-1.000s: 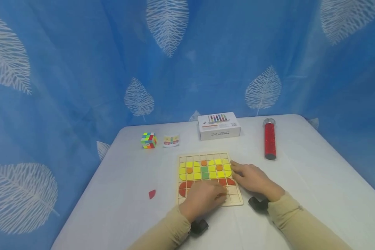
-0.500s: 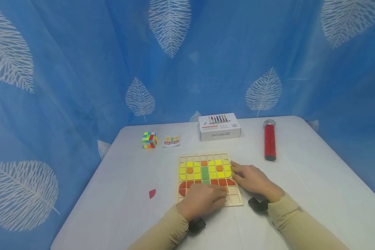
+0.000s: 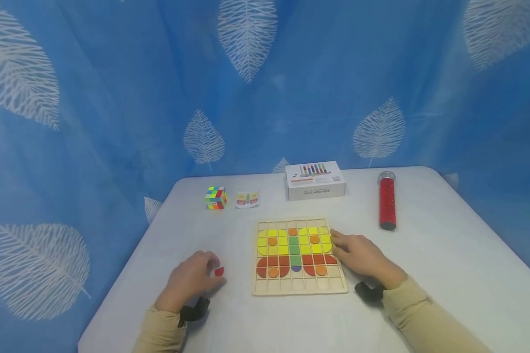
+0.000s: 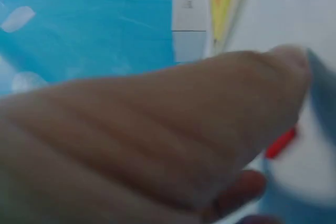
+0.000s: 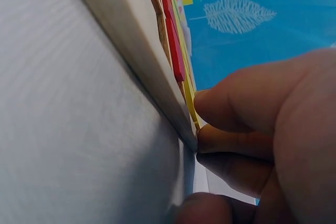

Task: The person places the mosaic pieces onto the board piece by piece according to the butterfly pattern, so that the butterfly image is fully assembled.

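A loose red quarter-round puzzle piece [image 3: 219, 271] lies on the white tabletop. Around it my left hand [image 3: 190, 277] is spread, thumb and fingers parted on either side. In the left wrist view, the thumb hides much of the scene, and a bit of the red piece [image 4: 281, 143] shows beyond it. The wooden grid board [image 3: 300, 288] bears yellow, red, orange, green and purple pieces in a butterfly pattern. My right hand [image 3: 362, 255] holds the board's right edge; in the right wrist view, its thumb and fingertips meet the board's rim [image 5: 136, 40].
Behind the board stand a colourful puzzle cube [image 3: 216, 198], a small butterfly picture card [image 3: 247, 199] and a white printed box [image 3: 315, 184]. A red glittery tube [image 3: 387, 201] lies at the far right. A blue leaf-patterned curtain [image 3: 291, 98] hangs behind the table.
My left hand has left the lower part of the board and moved left to the loose red piece, uncovering the lower rows. The right hand stays at the board's edge.
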Tool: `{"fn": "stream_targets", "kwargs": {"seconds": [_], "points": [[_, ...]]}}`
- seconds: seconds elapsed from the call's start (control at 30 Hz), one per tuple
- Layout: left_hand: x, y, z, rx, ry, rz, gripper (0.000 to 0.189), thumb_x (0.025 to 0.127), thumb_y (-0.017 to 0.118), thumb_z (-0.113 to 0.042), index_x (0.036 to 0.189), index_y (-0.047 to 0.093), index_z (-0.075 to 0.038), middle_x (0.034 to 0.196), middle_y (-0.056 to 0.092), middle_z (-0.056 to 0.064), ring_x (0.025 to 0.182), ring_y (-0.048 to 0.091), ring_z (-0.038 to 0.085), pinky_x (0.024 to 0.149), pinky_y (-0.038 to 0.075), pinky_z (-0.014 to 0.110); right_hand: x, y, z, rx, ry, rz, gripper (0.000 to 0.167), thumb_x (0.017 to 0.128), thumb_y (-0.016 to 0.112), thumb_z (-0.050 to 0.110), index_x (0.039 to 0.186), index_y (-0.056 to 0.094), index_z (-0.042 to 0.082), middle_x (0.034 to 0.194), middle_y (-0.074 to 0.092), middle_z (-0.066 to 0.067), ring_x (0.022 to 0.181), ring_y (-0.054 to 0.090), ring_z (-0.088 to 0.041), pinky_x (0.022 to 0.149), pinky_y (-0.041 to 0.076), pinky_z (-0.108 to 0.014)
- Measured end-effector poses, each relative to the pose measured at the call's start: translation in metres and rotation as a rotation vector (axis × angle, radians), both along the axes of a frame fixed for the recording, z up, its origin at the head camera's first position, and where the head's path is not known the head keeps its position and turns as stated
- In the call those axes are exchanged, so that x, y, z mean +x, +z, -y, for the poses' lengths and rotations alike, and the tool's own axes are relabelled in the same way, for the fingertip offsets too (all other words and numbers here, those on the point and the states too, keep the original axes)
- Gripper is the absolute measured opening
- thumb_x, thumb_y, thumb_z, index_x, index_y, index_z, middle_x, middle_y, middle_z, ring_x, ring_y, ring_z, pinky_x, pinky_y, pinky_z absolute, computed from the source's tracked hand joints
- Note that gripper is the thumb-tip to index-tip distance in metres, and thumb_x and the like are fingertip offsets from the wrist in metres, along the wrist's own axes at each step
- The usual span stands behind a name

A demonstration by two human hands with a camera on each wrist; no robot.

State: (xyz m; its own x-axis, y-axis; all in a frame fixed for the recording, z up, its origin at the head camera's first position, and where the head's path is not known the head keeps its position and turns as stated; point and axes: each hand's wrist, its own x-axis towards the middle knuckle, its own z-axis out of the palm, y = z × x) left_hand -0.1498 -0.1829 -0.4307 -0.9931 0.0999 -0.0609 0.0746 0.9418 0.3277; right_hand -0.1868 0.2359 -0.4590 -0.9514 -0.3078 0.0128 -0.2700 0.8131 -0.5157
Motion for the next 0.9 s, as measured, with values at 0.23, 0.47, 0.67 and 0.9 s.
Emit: {"fn": "stream_targets", "kwargs": {"seconds": [0.23,0.47,0.67,0.9], "points": [[-0.005,-0.015,-0.003,0.060,-0.067,0.001,0.022,0.082,0.086,-0.025,0.093,0.071,-0.014,0.086,0.063,-0.003,0.077,0.056,0.013,0.072,0.053,0.034,0.004,0.000,-0.003,-0.022,-0.014,0.020,0.044,0.099,0.062,0.022,0.139,0.063,0.003,0.154,0.051,-0.015,0.141,0.045,-0.048,0.110,0.040,-0.063],[-0.002,-0.002,-0.075,0.092,-0.295,-0.071,0.020,0.084,0.084,-0.031,0.093,0.070,-0.021,0.089,0.065,-0.010,0.073,0.054,0.007,0.066,0.047,0.027,0.009,-0.008,-0.002,-0.014,-0.020,0.031,0.045,0.099,0.063,0.023,0.139,0.063,0.003,0.154,0.052,-0.014,0.139,0.048,-0.047,0.109,0.041,-0.063],[0.000,0.003,-0.168,-0.013,-0.522,-0.166,0.014,0.087,0.078,-0.032,0.093,0.068,-0.024,0.079,0.058,-0.014,0.067,0.049,0.003,0.057,0.041,0.021,0.005,-0.009,-0.006,-0.021,-0.016,-0.004,0.042,0.100,0.064,0.023,0.138,0.064,0.006,0.152,0.054,-0.011,0.139,0.049,-0.045,0.110,0.041,-0.062],[-0.001,-0.008,-0.224,-0.162,-0.616,-0.351,0.015,0.092,0.072,-0.035,0.084,0.065,-0.024,0.071,0.048,-0.011,0.056,0.040,0.004,0.044,0.028,0.020,0.002,-0.003,-0.007,-0.017,0.020,-0.058,0.040,0.098,0.064,0.018,0.136,0.066,0.005,0.149,0.057,-0.012,0.137,0.052,-0.043,0.108,0.043,-0.061]]}}
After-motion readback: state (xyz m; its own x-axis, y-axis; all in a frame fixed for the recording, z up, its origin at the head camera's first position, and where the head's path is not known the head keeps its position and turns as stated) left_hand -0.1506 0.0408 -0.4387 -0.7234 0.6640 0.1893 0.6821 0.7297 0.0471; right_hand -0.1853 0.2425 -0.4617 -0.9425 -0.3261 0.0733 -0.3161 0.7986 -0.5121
